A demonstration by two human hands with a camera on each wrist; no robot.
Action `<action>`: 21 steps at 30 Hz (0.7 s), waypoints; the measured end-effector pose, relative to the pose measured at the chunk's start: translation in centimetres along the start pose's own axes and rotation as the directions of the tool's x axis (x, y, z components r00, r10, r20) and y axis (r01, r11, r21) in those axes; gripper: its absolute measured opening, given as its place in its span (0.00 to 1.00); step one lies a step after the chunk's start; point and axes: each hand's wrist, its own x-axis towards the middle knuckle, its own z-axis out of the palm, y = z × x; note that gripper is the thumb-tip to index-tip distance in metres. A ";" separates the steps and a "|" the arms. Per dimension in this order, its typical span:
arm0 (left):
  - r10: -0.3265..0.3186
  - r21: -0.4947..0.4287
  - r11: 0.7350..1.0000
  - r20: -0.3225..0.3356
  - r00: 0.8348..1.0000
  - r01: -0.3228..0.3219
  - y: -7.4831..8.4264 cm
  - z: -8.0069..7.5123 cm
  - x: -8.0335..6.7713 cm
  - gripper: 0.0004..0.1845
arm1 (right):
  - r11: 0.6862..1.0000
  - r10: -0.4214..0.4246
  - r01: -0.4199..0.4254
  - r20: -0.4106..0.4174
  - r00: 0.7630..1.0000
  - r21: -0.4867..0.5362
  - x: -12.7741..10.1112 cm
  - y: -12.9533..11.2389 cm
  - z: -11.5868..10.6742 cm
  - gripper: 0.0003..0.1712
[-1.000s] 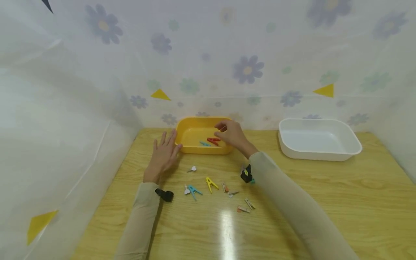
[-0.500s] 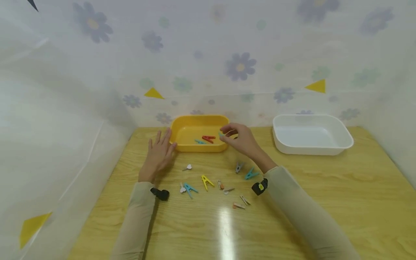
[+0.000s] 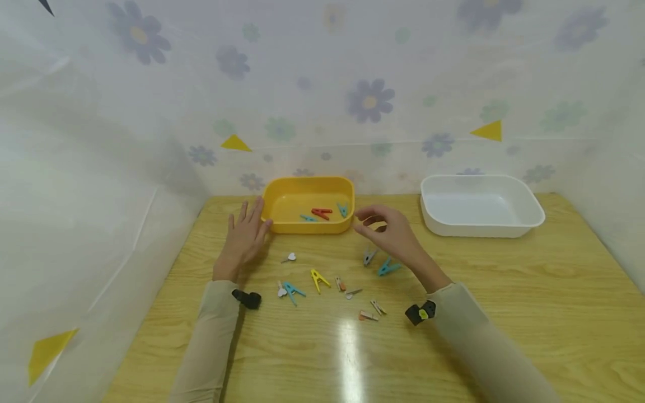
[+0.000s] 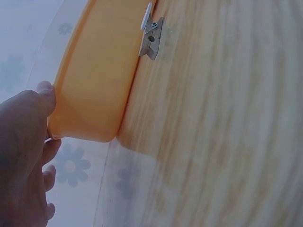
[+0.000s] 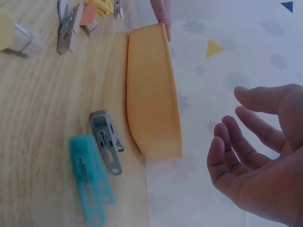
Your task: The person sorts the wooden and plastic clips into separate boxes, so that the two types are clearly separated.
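Observation:
At the back of the wooden table stands a yellow plastic basin (image 3: 307, 228). My left hand (image 3: 243, 240) rests against its left end with straight, spread fingers; the thumb touches the rim in the left wrist view. Inside lie a red clothespin (image 3: 321, 213), a blue one along the near wall and a teal clothespin (image 3: 342, 210) by the right end. Just right of the basin hovers my right hand (image 3: 390, 230), fingers loosely bent and holding nothing. Below it on the table are a grey clothespin (image 5: 107, 142) and another teal clothespin (image 5: 87, 179).
A white basin (image 3: 484, 230) stands at the back right. Nearer lie a yellow clothespin (image 3: 319, 280), a blue clothespin (image 3: 293, 291) and several small wooden clothespins, some with white hearts, such as one near the yellow basin (image 4: 151, 38). A flowered sheet hangs behind.
My right hand has let go of the teal clothespin in the yellow basin and drawn back to the right, past the rim. The left hand stays at the basin's left end.

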 end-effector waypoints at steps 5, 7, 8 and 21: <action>-0.004 -0.005 1.000 0.010 1.000 0.004 0.0 0.0 0.1 0.36 | 1.000 0.015 -0.015 -0.017 1.000 -0.012 -1.8 0.9 -0.5 0.15; -0.002 -0.002 1.000 0.014 1.000 0.003 0.1 0.0 0.1 0.37 | 1.000 0.020 -0.020 -0.027 0.999 -0.016 -2.5 1.4 -0.7 0.15; -0.002 -0.001 1.000 0.015 1.000 0.002 0.1 0.0 0.1 0.37 | 1.000 0.021 -0.022 -0.028 0.999 -0.020 -2.8 1.6 -0.8 0.15; -0.004 0.003 1.000 0.018 1.000 0.004 -0.1 0.1 0.2 0.37 | 0.995 0.101 -0.099 0.069 0.993 -0.028 -5.3 4.3 -2.5 0.18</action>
